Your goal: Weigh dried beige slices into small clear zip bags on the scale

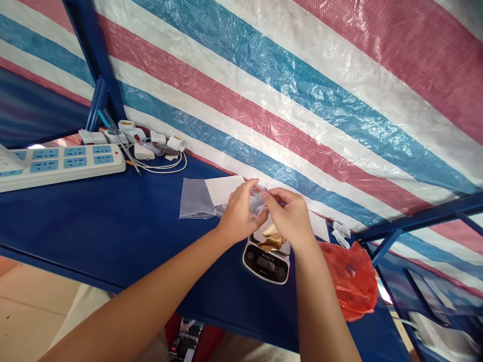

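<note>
Above the scale, my left hand [240, 211] curls its thumb and fingers around a clear plastic bag [257, 202], whose mouth looks rounded open. The fingers of my right hand [290, 213] pinch the bag's right edge. Just below my hands, a small digital kitchen scale [266, 274] with a black front panel sits on the blue table. Brown and cream dried pieces [272, 240] lie on its plate, partly covered by my right hand. Their exact kind I cannot make out. Left of my left hand lies a flat clear plastic bag [196, 200], beside white paper [224, 188].
A red plastic bag [349, 281] stands right of my right forearm. At the left are a long power strip [71, 163] and a clutter of white plugs and cables [151, 146]. A striped sheet [264, 100] hangs behind the blue table [124, 226].
</note>
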Motion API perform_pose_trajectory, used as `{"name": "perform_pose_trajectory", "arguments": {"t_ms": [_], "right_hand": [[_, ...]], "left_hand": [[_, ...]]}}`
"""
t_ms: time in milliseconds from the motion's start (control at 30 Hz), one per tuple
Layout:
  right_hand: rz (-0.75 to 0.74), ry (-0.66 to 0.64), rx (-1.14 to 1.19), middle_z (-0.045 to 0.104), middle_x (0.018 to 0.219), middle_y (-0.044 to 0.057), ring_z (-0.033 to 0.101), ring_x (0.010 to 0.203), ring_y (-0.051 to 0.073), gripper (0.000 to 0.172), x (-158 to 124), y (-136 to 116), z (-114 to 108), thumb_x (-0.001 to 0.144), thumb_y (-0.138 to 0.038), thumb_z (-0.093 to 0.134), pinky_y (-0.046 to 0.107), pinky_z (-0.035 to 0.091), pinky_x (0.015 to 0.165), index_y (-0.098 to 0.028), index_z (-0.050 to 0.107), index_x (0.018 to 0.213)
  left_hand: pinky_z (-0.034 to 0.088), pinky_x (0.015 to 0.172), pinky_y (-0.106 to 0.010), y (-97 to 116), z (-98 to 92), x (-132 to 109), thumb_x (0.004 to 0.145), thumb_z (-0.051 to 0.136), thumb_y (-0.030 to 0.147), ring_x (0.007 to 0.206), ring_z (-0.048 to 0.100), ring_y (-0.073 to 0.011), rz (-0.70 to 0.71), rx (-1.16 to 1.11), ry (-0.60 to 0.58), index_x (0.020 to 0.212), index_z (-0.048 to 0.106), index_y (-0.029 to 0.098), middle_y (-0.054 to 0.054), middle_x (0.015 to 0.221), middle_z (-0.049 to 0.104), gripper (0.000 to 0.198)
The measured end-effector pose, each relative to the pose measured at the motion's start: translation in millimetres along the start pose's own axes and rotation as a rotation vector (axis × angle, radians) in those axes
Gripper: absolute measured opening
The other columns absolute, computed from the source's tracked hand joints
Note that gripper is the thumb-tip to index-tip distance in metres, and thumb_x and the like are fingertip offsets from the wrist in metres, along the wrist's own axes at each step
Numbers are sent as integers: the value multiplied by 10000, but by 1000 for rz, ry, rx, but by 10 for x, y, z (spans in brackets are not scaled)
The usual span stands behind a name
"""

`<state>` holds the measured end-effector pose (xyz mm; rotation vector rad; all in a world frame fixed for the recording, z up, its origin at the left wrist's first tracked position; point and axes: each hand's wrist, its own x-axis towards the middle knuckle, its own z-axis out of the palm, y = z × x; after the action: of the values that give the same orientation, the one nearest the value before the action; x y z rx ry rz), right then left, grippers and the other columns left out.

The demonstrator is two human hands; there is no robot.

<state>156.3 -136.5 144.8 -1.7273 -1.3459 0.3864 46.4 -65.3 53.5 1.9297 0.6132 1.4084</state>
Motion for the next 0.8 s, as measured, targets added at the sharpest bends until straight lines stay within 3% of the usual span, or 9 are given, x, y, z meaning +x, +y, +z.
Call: {"name": "perform_pose_trajectory", "arguments": {"t_ms": [100, 200, 300, 400, 567, 667, 800], "right_hand": [[64, 167, 175, 589, 605, -35, 491, 527, 108, 298, 26, 77, -32, 848, -482, 740, 252, 370, 521, -190, 738, 787], [187, 326, 459, 419, 526, -87, 398, 452, 74, 331, 66, 217, -66, 783, -495, 797, 220, 293, 437, -189, 676, 751], [379, 429, 746, 356, 545, -115, 358, 441, 52, 314, 90, 430, -82, 718, -431, 821, 184, 255, 395, -187, 630, 771], [516, 498, 872, 336, 561, -129, 341, 443, 41, 282, 83, 651, -82, 724, -381, 780, 158, 276, 386, -192, 580, 783], [530, 608, 898, 355, 569, -124, 373, 458, 45, 268, 37, 789, -72, 774, -393, 747, 144, 315, 393, -204, 560, 810], [511, 651, 900, 382, 571, -112, 397, 472, 50, 268, 14, 732, -55, 793, -403, 751, 148, 345, 406, -202, 574, 800], [501, 655, 908, 375, 566, -110, 386, 459, 51, 262, -15, 635, -48, 814, -398, 750, 164, 335, 399, -198, 585, 780]], "left_hand": [[514, 1028, -452, -46, -14, 60, 862, 720, 376, 1125, 644, -230, -50, -145, 25, 1426, 366, 251, -101, 1224, 630, 678], [554, 950, -418, -110, -106, 172, 855, 717, 446, 1066, 677, -211, -218, -391, 27, 1389, 374, 278, -85, 1179, 647, 656], [582, 899, -439, -122, -261, 278, 841, 699, 493, 1016, 712, -223, -433, -727, -31, 1345, 436, 277, -85, 1194, 662, 608], [587, 895, -473, -72, -366, 322, 790, 723, 465, 1003, 724, -252, -547, -974, -126, 1312, 504, 251, -87, 1166, 675, 605], [568, 693, -382, -22, -341, 299, 791, 733, 454, 931, 727, -256, -601, -910, -271, 1317, 510, 258, -70, 1158, 670, 604], [547, 642, -364, -33, -353, 309, 827, 694, 496, 894, 722, -248, -585, -896, -271, 1290, 526, 252, -75, 1153, 664, 550], [562, 713, -360, -34, -468, 361, 813, 726, 503, 911, 706, -230, -573, -898, -213, 1265, 548, 242, -64, 1075, 660, 551]]}}
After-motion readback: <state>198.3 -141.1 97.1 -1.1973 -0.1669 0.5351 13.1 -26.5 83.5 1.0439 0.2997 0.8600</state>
